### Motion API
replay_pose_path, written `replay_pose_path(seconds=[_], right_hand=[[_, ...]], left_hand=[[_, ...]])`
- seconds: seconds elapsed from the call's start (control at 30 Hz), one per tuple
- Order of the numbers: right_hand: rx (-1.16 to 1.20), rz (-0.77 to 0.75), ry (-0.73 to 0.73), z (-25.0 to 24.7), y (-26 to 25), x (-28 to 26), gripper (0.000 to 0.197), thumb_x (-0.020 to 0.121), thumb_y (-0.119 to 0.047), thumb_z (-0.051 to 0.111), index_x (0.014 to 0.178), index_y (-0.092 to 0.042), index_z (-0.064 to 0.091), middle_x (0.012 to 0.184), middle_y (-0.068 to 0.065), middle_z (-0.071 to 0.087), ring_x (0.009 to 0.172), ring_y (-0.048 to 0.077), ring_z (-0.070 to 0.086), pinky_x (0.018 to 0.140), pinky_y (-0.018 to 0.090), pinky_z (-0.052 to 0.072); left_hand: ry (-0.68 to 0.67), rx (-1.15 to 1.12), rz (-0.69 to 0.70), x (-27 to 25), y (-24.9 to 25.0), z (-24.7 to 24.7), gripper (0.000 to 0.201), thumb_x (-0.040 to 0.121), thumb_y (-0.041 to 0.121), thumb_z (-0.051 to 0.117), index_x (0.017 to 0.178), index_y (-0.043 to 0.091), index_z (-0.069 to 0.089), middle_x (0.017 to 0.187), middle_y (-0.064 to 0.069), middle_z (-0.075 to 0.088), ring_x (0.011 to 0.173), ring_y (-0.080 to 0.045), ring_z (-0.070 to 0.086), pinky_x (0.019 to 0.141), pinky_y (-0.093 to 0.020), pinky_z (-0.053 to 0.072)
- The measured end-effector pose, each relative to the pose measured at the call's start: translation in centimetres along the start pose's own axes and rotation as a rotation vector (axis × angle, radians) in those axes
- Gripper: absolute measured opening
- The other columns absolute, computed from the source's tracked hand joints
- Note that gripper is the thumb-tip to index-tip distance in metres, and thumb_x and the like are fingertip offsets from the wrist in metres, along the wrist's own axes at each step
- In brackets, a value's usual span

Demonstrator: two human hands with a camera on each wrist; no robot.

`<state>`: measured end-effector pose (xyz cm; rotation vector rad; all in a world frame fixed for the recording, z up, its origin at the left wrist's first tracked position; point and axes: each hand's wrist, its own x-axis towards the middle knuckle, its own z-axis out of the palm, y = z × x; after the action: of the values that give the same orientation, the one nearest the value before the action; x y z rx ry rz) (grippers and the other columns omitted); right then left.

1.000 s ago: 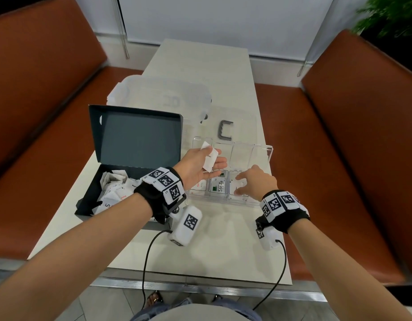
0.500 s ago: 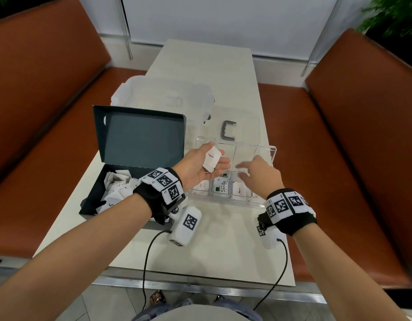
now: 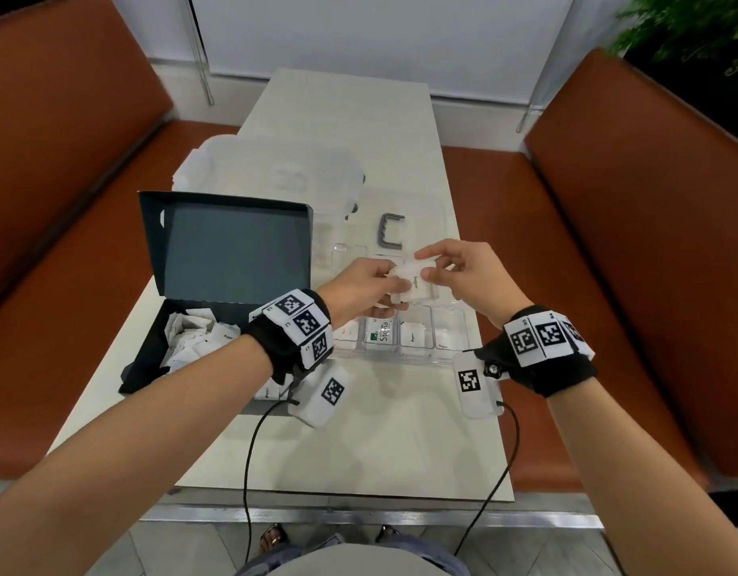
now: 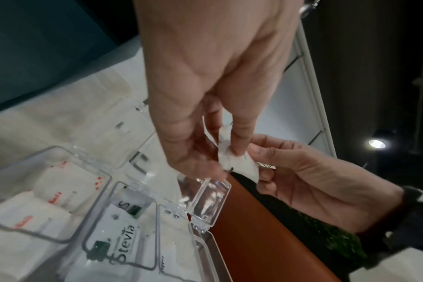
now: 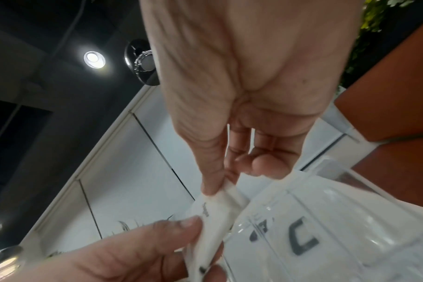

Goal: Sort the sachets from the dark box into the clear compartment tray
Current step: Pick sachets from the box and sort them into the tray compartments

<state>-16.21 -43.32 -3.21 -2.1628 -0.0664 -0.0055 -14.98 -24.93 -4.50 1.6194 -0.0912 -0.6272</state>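
Above the clear compartment tray (image 3: 450, 355) both hands meet on a small bunch of white sachets (image 3: 415, 282), one printed "Sugar". My left hand (image 3: 373, 284) pinches them from the left and my right hand (image 3: 438, 268) pinches their upper right edge. The left wrist view shows the sachets (image 4: 239, 164) between my left hand (image 4: 220, 148) and the right hand's fingers (image 4: 266, 150). In the right wrist view the right thumb and forefinger nip the sachets (image 5: 220, 206). The dark box (image 3: 151, 359) stands open at the left with several white sachets (image 3: 193, 338) inside. The tray's near compartments hold sachets, one a Stevia sachet (image 3: 382, 332).
A large clear plastic tub (image 3: 267, 172) sits behind the dark box. A small grey C-shaped handle (image 3: 390, 232) lies on a clear lid beyond the tray. Orange bench seats (image 3: 608, 284) flank the narrow white table (image 3: 359, 442). Cables run from both wrist cameras toward the near table edge.
My right hand rose from the tray's near right compartment and moved left to the sachets in my left hand. Both hands now pinch them together above the tray.
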Motion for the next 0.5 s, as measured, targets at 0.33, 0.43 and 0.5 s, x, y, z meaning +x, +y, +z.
replay_pose_path(seconds=[0.33, 0.43, 0.5], right_hand=[[0.418, 0.304, 0.255, -1.4, 6.0, -2.2, 0.007, 0.090, -0.014, 0.064, 0.091, -0.013, 0.071, 0.073, -0.003, 0.072, 0.065, 0.011, 0.063, 0.066, 0.027, 0.051], [-0.030, 0.283, 0.325, -1.9, 7.3, -1.6, 0.012, 0.090, -0.019, 0.061, 0.089, -0.017, 0.073, 0.074, -0.006, 0.071, 0.067, 0.008, 0.060, 0.071, 0.026, 0.048], [-0.253, 0.234, 0.263, -1.5, 7.4, -1.5, 0.015, 0.091, -0.018, 0.057, 0.092, -0.015, 0.072, 0.084, -0.001, 0.072, 0.076, 0.012, 0.063, 0.073, 0.025, 0.049]], left_hand=[[0.031, 0.092, 0.013, 2.5, -1.8, 5.0, 0.017, 0.089, 0.016, 0.068, 0.106, 0.010, 0.064, 0.085, 0.000, 0.066, 0.069, -0.007, 0.063, 0.058, -0.016, 0.048], [0.030, 0.351, 0.055, 2.9, -2.9, 5.3, 0.015, 0.090, 0.017, 0.066, 0.104, 0.011, 0.064, 0.090, -0.002, 0.066, 0.077, -0.013, 0.062, 0.062, -0.018, 0.047], [0.063, 0.474, 0.088, 2.9, -3.7, 5.1, 0.014, 0.088, 0.016, 0.067, 0.102, 0.012, 0.067, 0.092, 0.000, 0.065, 0.084, -0.012, 0.059, 0.058, -0.006, 0.044]])
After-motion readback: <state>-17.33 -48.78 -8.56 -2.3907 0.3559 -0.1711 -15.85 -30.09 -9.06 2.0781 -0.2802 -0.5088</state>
